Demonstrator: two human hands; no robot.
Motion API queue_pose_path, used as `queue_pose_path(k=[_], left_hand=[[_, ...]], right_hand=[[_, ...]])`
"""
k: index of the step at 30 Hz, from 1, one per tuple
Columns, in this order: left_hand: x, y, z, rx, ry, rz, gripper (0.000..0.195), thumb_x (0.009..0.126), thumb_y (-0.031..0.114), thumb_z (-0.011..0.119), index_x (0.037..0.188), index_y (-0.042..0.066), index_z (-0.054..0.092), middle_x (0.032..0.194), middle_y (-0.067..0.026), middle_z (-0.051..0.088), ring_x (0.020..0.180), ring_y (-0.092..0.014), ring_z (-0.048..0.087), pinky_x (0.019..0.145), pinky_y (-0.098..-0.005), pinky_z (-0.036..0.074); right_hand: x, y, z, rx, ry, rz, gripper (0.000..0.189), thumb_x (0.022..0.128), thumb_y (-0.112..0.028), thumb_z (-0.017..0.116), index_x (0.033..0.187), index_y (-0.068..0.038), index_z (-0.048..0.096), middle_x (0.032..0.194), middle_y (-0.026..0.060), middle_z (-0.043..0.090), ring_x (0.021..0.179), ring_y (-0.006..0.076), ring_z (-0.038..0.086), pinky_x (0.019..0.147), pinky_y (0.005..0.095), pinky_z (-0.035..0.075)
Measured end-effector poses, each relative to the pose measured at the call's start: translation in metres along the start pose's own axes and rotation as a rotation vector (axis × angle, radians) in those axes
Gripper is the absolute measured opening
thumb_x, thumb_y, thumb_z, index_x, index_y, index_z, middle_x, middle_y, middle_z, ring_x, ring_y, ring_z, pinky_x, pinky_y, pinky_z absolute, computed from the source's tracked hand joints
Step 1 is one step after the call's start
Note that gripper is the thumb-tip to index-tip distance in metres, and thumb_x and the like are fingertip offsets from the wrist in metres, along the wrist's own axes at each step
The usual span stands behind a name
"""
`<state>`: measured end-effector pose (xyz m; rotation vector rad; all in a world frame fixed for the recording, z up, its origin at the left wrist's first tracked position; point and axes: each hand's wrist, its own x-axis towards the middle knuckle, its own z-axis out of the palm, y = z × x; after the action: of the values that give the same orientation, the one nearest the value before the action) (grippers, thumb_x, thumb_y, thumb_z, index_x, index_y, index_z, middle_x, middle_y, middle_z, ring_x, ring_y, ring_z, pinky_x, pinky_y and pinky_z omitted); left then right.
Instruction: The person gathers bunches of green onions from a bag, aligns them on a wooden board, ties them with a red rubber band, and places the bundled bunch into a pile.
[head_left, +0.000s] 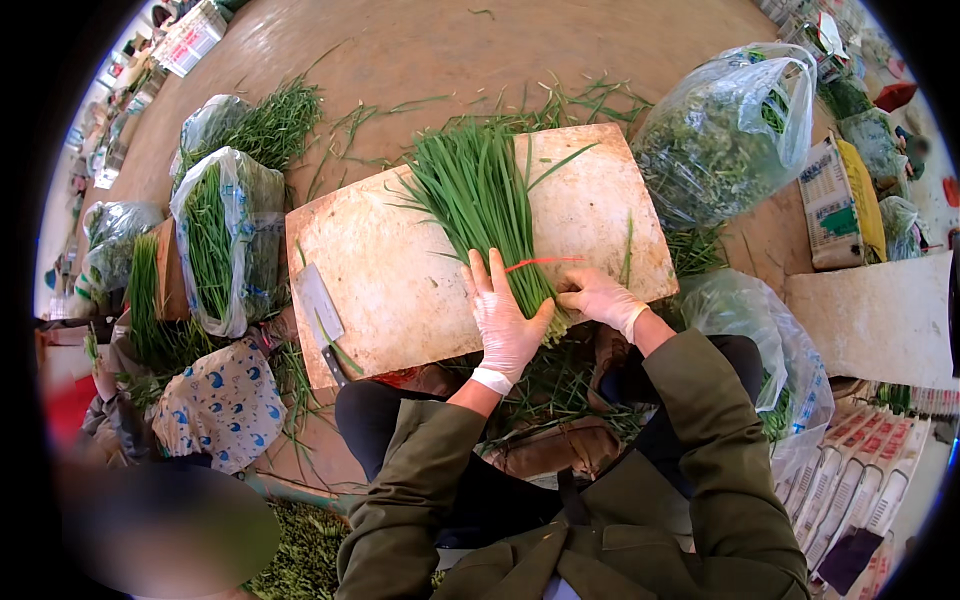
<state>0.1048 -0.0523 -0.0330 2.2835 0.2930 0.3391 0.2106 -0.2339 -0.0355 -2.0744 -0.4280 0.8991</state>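
A large bundle of long green leafy stalks, looking like garlic chives (480, 187), lies on a worn pale board (375, 255) before me, its cut ends towards my body. My left hand (506, 322), in a thin translucent glove, presses on the lower bundle with its fingers along the stalks. My right hand (600, 298), gloved too, is at the bundle's right edge near the cut ends, its fingertips bent together; whether they pinch anything is not clear. A thin red tie (544, 260) runs across the bundle and sticks out to the right. A cleaver (319, 304) rests at the board's left edge.
Plastic bags of greens stand left (259, 240) and right (712, 142) of the board. Loose stalks litter the brown floor (420, 45). Another person's hand (105, 379) shows at far left. Another board (877, 315) and stacked cartons (855, 480) are at right.
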Motion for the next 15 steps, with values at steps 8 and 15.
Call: queue_pose_path(k=[8, 15], left_hand=[[0.001, 0.0, 0.006, -0.003, 0.028, -0.006, 0.116, 0.072, 0.026, 0.09, 0.164, 0.0, 0.023, 0.169, -0.032, 0.017, 0.155, -0.058, 0.016, 0.121, -0.064, 0.028], [0.006, -0.009, -0.011, -0.317, 0.101, 0.015, 0.111, 0.085, 0.033, 0.089, 0.163, -0.006, 0.021, 0.169, -0.0305, 0.019, 0.156, -0.044, 0.025, 0.126, -0.049, 0.026]], right_hand=[[-0.021, 0.005, 0.02, 0.111, 0.051, 0.042, 0.02, 0.088, -0.011, 0.072, 0.101, 0.004, 0.07, 0.08, 0.0164, 0.072, 0.075, 0.0242, 0.07, 0.072, 0.0398, 0.056], [-0.016, -0.013, -0.001, -0.278, -0.105, -0.07, 0.03, 0.092, -0.014, 0.067, 0.117, 0.002, 0.072, 0.095, 0.0193, 0.076, 0.093, 0.0276, 0.075, 0.084, 0.0413, 0.057]])
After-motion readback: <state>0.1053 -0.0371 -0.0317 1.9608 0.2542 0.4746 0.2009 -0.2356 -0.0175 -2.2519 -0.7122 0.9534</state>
